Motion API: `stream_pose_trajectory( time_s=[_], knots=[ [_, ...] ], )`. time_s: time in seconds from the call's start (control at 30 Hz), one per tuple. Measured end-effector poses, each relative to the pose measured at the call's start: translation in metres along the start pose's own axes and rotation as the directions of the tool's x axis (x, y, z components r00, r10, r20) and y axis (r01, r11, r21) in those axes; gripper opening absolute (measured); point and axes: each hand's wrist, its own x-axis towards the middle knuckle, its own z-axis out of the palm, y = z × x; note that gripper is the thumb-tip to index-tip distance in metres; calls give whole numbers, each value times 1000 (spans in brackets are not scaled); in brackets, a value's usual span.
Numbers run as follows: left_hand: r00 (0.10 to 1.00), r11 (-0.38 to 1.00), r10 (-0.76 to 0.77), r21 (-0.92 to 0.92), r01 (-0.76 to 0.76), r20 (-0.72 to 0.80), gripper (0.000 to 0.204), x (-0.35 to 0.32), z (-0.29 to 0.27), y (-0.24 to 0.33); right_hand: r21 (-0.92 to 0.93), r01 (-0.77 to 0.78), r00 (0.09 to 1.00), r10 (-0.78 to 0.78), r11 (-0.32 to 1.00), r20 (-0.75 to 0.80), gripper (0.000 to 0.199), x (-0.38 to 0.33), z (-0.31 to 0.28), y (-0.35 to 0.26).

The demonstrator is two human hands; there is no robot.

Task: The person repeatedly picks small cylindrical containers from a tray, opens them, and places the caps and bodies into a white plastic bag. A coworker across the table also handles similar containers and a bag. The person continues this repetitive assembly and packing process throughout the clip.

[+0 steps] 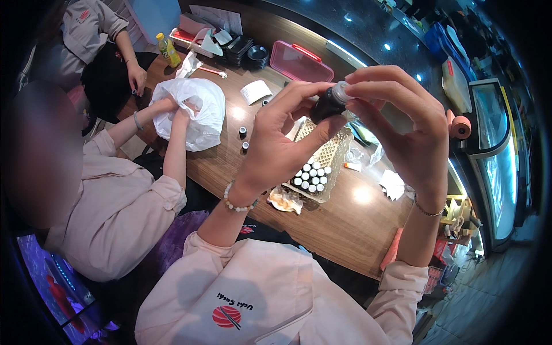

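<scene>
Shows loose bottles (242, 133) on the table (333, 225), apparently left to handle. Pinches the dark bottle (328, 107) by its body in the left grip (280, 133), raised between both hands. Shows white-topped bottles (312, 177) already grouped in the tray (322, 142). Pinches the pale cap (340, 89) in the right grip (413, 115).

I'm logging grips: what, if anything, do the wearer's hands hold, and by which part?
A small dark bottle: the left hand holds its body, the right hand its pale cap.
</scene>
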Motion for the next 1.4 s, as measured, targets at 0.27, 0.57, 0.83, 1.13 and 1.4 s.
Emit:
stream_pose_trajectory(
  time_s=[0.27,0.57,0.83,1.13,1.4],
  knots=[
    [999,998,40,41,-39,-11,43,-1,-1,0,-15,6,998,-6,1000,61,18,6,-3,-5],
    [999,1000,-4,0,4,-42,45,-5,-2,-8,-45,-12,996,16,999,89,12,10,3,-11],
    [998,999,-26,-28,24,-64,45,0,-7,-12,-121,30,998,-24,992,53,14,19,8,-9],
    [920,938,278,286,-198,-276,43,47,-13,-20,-366,39,999,-33,930,24,12,57,3,-16],
    [894,905,316,385,-183,-317,44,31,-12,-18,-476,164,986,-139,864,87,12,56,20,-15]
  ],
)
